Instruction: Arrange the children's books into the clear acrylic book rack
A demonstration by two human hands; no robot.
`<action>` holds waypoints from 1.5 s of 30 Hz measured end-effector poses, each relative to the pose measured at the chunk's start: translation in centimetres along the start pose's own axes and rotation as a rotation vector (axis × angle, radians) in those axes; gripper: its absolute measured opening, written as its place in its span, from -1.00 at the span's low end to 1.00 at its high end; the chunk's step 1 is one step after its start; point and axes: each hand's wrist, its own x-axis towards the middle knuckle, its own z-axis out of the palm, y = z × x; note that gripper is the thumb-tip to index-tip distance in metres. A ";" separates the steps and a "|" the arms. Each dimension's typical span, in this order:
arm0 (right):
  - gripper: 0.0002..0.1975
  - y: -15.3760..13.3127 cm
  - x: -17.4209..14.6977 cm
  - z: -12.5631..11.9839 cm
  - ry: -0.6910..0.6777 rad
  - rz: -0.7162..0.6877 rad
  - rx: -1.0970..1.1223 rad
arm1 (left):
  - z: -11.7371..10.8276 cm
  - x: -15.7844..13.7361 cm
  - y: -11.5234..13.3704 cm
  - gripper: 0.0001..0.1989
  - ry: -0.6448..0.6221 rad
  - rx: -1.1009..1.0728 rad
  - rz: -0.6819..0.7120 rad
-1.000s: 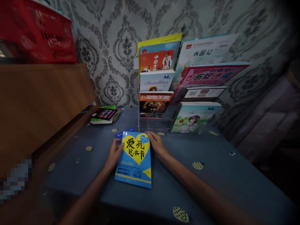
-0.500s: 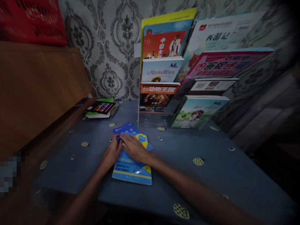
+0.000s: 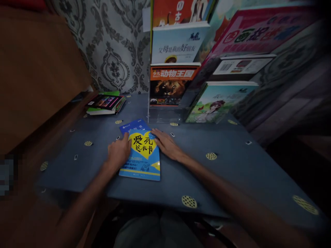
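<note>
The worktop (image 3: 98, 131) carries a clear rack (image 3: 167, 115) at the back, a yellow-and-blue book (image 3: 142, 161) near the front edge, a stack (image 3: 104, 105) back left, and a booklet (image 3: 134, 125) partly under the book. Apart, the left hand (image 3: 119, 150) curls at the book's left edge and the right hand (image 3: 168, 145) touches its upper right corner; I cannot tell whether either grips. The step looks like squaring the book; lifting it would call for fingertips beneath.

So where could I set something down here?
On the patterned blue-grey tablecloth: between its right edge and the right hand; between its left edge and the left hand, in front of the stacked green and black books. Crowded: centre, where a blue-yellow paperback overlaps a dark-blue booklet, and the transparent book rack behind.
</note>
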 end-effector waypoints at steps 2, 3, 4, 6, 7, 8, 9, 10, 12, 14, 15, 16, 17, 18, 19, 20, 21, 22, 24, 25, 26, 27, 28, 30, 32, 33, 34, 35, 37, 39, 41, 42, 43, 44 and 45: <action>-0.50 0.5 0.1 0.0 0.014 -0.008 0.040 | -0.5 0.2 0.7 -0.62 0.034 0.197 0.090; -0.50 0.6 0.1 0.1 0.019 -0.007 0.053 | -0.6 0.4 1.0 -0.62 0.050 0.254 0.174; -0.50 0.7 0.2 0.1 0.024 -0.003 0.061 | -0.5 0.6 1.2 -0.62 0.057 0.281 0.269; -0.49 0.8 0.3 0.1 0.027 0.006 0.072 | -0.2 1.1 1.5 -0.58 0.035 0.269 0.453; -0.49 0.8 0.3 0.2 0.026 0.008 0.074 | 0.0 1.2 1.6 -0.56 0.013 0.239 0.532; -0.49 0.8 0.3 0.2 0.023 0.007 0.074 | 0.3 1.1 1.6 -0.53 -0.013 0.200 0.603; -0.48 0.8 0.2 0.2 0.018 0.003 0.071 | 0.6 0.9 1.5 -0.50 -0.037 0.159 0.666; -0.48 0.8 0.2 0.2 0.013 -0.001 0.068 | 0.8 0.6 1.5 -0.46 -0.063 0.119 0.723; -0.48 0.7 0.1 0.2 0.008 -0.001 0.054 | 1.1 -0.6 1.3 -0.39 -0.117 0.049 0.819; -0.49 0.7 0.1 0.2 0.006 0.000 0.038 | 1.1 -2.1 0.9 -0.34 -0.161 -0.012 0.881; -0.50 0.6 0.1 0.2 0.005 0.000 0.030 | 0.9 -2.9 0.8 -0.33 -0.173 -0.036 0.904; -0.50 0.5 0.1 0.2 0.002 0.000 0.021 | 0.8 -3.7 0.6 -0.33 -0.176 -0.061 0.921; -0.51 0.4 0.1 0.2 0.001 0.000 0.008 | 0.7 -4.4 0.4 -0.34 -0.171 -0.085 0.933; -0.51 0.3 0.2 0.1 -0.002 0.000 -0.008 | 0.6 -5.0 0.1 -0.35 -0.160 -0.106 0.941; -0.50 0.1 0.2 0.1 -0.005 -0.001 -0.031 | 0.5 -5.5 -0.1 -0.36 -0.145 -0.123 0.940; -0.50 -0.1 0.1 0.0 -0.010 -0.003 -0.059 | 0.5 -5.9 -0.3 -0.38 -0.129 -0.138 0.934; -0.49 -0.4 0.0 -0.1 -0.015 -0.007 -0.095 | 0.6 -6.3 -0.4 -0.40 -0.114 -0.152 0.923; -0.48 -0.7 -0.1 -0.2 -0.018 -0.010 -0.139 | 0.7 -6.5 -0.6 -0.42 -0.100 -0.164 0.912; -0.47 -1.5 -0.7 -0.2 -0.014 -0.018 -0.244 | 1.0 -6.8 -0.8 -0.47 -0.075 -0.197 0.894; -0.46 -1.9 -1.1 -0.1 -0.003 -0.024 -0.298 | 1.2 -6.8 -0.9 -0.50 -0.058 -0.220 0.888; -0.47 -2.4 -1.7 0.1 0.011 -0.035 -0.347 | 1.4 -6.8 -0.9 -0.52 -0.037 -0.245 0.883; -0.47 -2.8 -2.5 0.3 0.027 -0.049 -0.388 | 1.5 -6.8 -1.0 -0.55 -0.014 -0.268 0.875; -0.47 -3.3 -3.3 0.6 0.037 -0.060 -0.421 | 1.5 -6.8 -1.0 -0.57 0.007 -0.290 0.867; -0.46 -4.1 -5.1 1.4 0.057 -0.071 -0.471 | 1.3 -6.8 -1.0 -0.62 0.023 -0.325 0.837; -0.45 -4.7 -6.9 2.3 0.085 -0.087 -0.497 | 0.9 -6.9 -0.8 -0.67 0.017 -0.352 0.797; -0.45 -4.8 -7.6 2.7 0.110 -0.099 -0.502 | 0.7 -6.9 -0.8 -0.69 0.017 -0.362 0.774; -0.44 -4.9 -8.3 3.1 0.145 -0.122 -0.504 | 0.6 -7.0 -0.7 -0.70 0.020 -0.368 0.750; -0.43 -4.8 -8.8 3.4 0.167 -0.154 -0.503 | 0.5 -7.0 -0.6 -0.71 0.029 -0.372 0.717; -0.39 -4.4 -9.4 4.0 0.190 -0.225 -0.505 | 0.5 -6.8 -0.7 -0.71 0.049 -0.379 0.616; -0.35 -3.8 -9.5 4.5 0.220 -0.283 -0.500 | 0.7 -6.5 -0.8 -0.64 0.050 -0.418 0.478; -0.32 -3.2 -9.5 4.9 0.252 -0.312 -0.490 | 0.7 -6.0 -1.0 -0.56 0.026 -0.507 0.349; -0.31 -2.8 -9.5 5.1 0.263 -0.320 -0.482 | 0.6 -5.7 -1.1 -0.52 0.011 -0.565 0.301; -0.31 -2.4 -9.5 5.3 0.267 -0.326 -0.471 | 0.4 -5.4 -1.1 -0.50 0.000 -0.626 0.260; -0.32 -2.0 -9.5 5.5 0.268 -0.331 -0.458 | 0.2 -5.0 -1.2 -0.50 -0.004 -0.686 0.224; -0.33 -1.5 -9.6 5.7 0.268 -0.335 -0.444 | -0.1 -4.7 -1.2 -0.50 -0.002 -0.745 0.185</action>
